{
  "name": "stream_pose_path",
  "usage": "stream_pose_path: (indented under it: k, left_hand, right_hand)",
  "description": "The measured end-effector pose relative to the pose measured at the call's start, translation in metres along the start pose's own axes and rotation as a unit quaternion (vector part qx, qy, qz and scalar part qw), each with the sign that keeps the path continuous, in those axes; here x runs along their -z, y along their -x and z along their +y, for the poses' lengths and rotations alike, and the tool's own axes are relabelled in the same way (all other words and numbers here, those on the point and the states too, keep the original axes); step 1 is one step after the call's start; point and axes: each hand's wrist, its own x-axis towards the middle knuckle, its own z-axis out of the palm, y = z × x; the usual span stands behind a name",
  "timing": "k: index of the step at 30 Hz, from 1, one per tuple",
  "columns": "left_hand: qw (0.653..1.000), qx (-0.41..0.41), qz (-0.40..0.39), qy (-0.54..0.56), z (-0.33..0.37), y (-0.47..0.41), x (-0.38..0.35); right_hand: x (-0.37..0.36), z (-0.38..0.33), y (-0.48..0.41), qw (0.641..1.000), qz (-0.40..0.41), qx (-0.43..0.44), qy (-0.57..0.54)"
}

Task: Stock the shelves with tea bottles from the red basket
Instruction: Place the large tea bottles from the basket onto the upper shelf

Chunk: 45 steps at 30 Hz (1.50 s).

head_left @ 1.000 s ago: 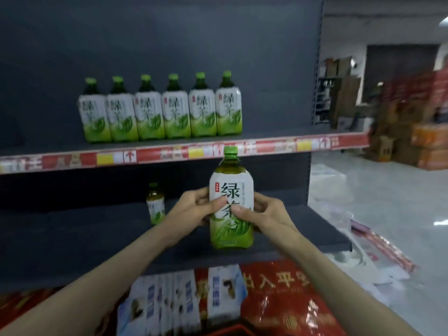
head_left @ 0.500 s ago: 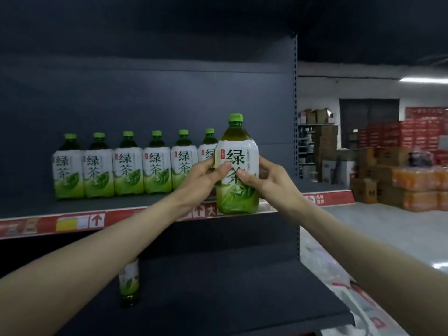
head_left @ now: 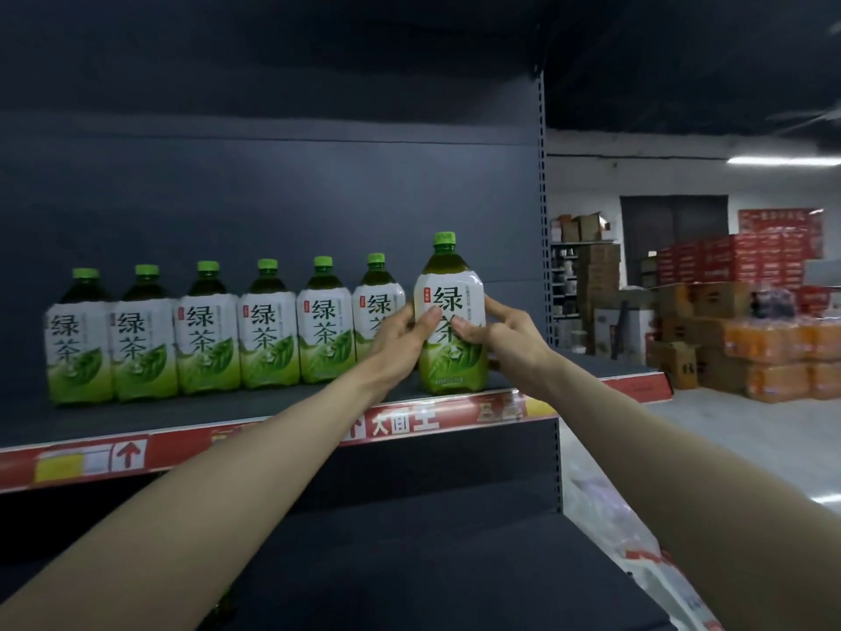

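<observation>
Green-capped plastic tea bottle gripped upright by left hand and right hand, set on dark shelf, right of six-bottle row

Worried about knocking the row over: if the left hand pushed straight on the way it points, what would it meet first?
Probably the held bottle that the left hand already grips; the last bottle in the row sits just behind its fingers, though depth is unclear.

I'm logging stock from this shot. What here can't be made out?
- Red basket: outside the head view.
- Sixth bottle: lower half hidden by the left hand.
- Held bottle: mid-label covered by both thumbs; right hand.
- Shelf-edge strip: print blurred.
</observation>
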Motion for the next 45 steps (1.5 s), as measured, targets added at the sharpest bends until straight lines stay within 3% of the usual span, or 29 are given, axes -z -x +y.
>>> stream_pose_path:
  k: [5,10,15,18,23,28,31,36,45]
  left_hand:
    - [0.998,0.049,0.019,-0.042,-0.007,0.000,-0.005]
    - [0.984,0.090,0.090,-0.122,-0.011,0.012,-0.004]
    - [0.971,0.082,0.099,-0.201,-0.008,0.018,-0.012]
    - [0.975,0.116,0.083,-0.171,-0.007,0.014,-0.013]
    - [0.973,0.144,0.041,-0.174,-0.009,-0.001,-0.014]
    - [0.962,0.162,-0.035,-0.218,-0.020,-0.015,-0.011]
    - [0.966,0.176,-0.061,-0.179,-0.029,-0.025,-0.009]
    - [0.973,0.177,-0.036,-0.143,-0.070,-0.062,-0.003]
    - [0.982,0.108,0.014,-0.154,-0.031,-0.019,-0.012]
  right_hand:
    - [0.000,0.012,-0.004,0.997,0.054,-0.004,0.052]
    - [0.000,0.016,0.012,0.944,0.165,0.022,0.285]
    - [-0.007,0.021,0.014,0.912,0.170,0.036,0.371]
    - [-0.009,0.021,0.006,0.903,0.175,0.024,0.392]
    - [-0.011,0.027,-0.007,0.858,0.159,0.003,0.488]
    - [-0.014,0.037,-0.029,0.851,0.154,-0.030,0.501]
    - [-0.016,0.045,-0.039,0.854,0.140,-0.046,0.500]
    - [-0.013,0.043,-0.046,0.858,0.071,-0.087,0.501]
    - [-0.010,0.042,-0.038,0.859,0.020,-0.143,0.492]
